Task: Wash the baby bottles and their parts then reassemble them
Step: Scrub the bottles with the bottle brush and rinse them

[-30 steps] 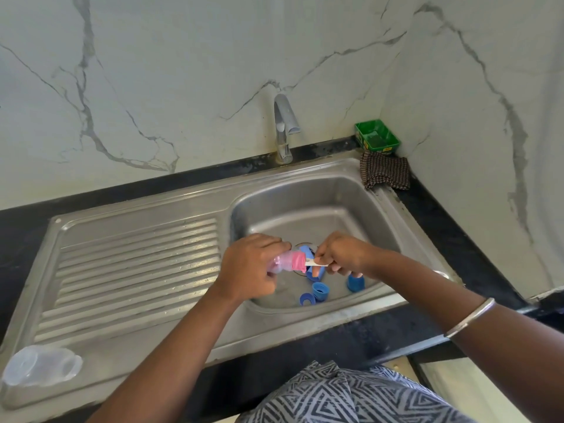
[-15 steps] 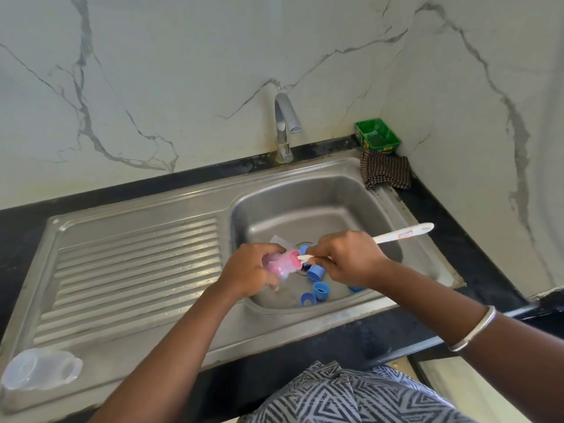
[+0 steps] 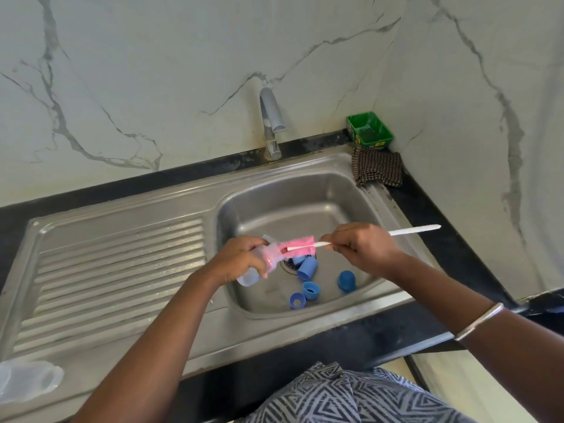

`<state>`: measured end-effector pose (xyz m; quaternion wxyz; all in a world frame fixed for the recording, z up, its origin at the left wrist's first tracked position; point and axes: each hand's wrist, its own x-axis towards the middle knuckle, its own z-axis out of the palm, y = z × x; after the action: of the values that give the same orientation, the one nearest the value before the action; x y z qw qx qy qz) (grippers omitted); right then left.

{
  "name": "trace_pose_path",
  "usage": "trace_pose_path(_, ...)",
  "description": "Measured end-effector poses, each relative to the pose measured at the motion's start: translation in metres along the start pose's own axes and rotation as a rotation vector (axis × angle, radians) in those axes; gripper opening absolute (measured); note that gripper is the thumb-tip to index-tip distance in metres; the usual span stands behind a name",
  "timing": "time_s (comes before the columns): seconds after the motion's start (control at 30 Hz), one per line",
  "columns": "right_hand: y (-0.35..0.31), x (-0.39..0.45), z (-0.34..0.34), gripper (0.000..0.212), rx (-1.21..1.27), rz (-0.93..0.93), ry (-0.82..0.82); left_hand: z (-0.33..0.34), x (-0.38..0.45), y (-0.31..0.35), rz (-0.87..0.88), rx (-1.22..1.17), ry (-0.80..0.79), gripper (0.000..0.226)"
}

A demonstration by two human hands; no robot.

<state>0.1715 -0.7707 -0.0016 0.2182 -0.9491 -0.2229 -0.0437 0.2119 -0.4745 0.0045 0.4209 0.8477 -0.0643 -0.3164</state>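
left hand (image 3: 236, 264): over the near-left part of the basin, back of hand facing the camera, fingers curled round a clear baby bottle (image 3: 247, 277); forearm comes in from the lower left.
clear baby bottle: held tilted, base down-left, mouth toward the right, above the basin floor, mostly hidden by the fingers.
right hand (image 3: 361, 250): over the middle of the basin, knuckles up, fingers closed tight on the white handle of a bottle brush (image 3: 412, 231); forearm comes in from the lower right with a silver bangle (image 3: 477, 321) on the wrist.
bottle brush: lies about level, handle end sticking out right past the sink rim, pink sponge head (image 3: 294, 245) at the left.
pink sponge head: just at the bottle mouth, right of the left-hand fingers; cannot tell how much sits inside.
sink (image 3: 332, 190): steel, basin at right, ribbed drainboard at left.
blue parts: in the basin below the hands: blue cap (image 3: 307, 268) on its side by the drain, two blue rings (image 3: 311, 290) near the front wall, blue domed cap (image 3: 347, 281) to the right.
second clear bottle (image 3: 29, 380): lying on the drainboard's near-left corner, well apart from the hands.
tap (image 3: 271, 123): behind the basin, no water visible.
green tray (image 3: 369, 129): far-right corner of the counter, with a checked cloth (image 3: 377, 168) just in front.
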Motion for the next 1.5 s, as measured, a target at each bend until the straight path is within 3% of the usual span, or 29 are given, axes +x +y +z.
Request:
trace_pose_path(0.1, 0.018, 0.003, -0.008, 0.024, 0.003, 0.117, -0.012, 0.002, 0.013, 0.005, -0.015, 0.014, 0.113, 0.041)
trace_pose_path(0.27, 0.078, 0.004, -0.027, 0.017, 0.001, 0.434, 0.063, 0.007, 0.033, -0.005, -0.119, 0.04, 0.271, 0.075)
trace_pose_path(0.4, 0.124, 0.015, -0.026, 0.017, -0.006, 0.593, 0.135, 0.031, 0.047, 0.014, -0.069, -0.035, 0.301, 0.052)
trace_pose_path(0.57, 0.165, 0.027, -0.025, 0.017, -0.006, 0.759, 0.238, 0.061, 0.075, 0.035, -0.036, -0.207, 0.329, 0.051)
trace_pose_path(0.77, 0.194, 0.031, -0.013, 0.02, -0.052, 0.811, 0.254, 0.073, 0.1, 0.05, -0.025, -0.324, 0.438, 0.047)
trace_pose_path(0.97, 0.187, 0.035, -0.007, 0.019, -0.266, 0.84, 0.314, 0.073, 0.117, 0.055, -0.039, -0.428, 0.535, 0.049)
trace_pose_path(1.13, 0.148, 0.062, -0.005, 0.043, -0.377, 0.765, 0.373, 0.066, 0.127, 0.061, -0.019, -0.361, 0.548, 0.047)
trace_pose_path(1.2, 0.139, 0.081, -0.002, 0.042, -0.307, 0.686, 0.407, 0.061, 0.131, 0.062, -0.018, -0.347, 0.569, 0.047)
trace_pose_path(1.3, 0.124, 0.117, 0.006, 0.025, 0.077, 0.411, 0.462, 0.052, 0.136, 0.062, -0.027, -0.384, 0.611, 0.046)
trace_pose_path(1.37, 0.109, 0.143, 0.011, 0.021, 0.343, 0.382, 0.387, 0.047, 0.138, 0.064, -0.021, -0.411, 0.634, 0.049)
trace_pose_path(1.5, 0.082, 0.199, 0.018, 0.033, 0.621, 0.401, 0.19, 0.037, 0.14, 0.063, -0.007, -0.429, 0.678, 0.051)
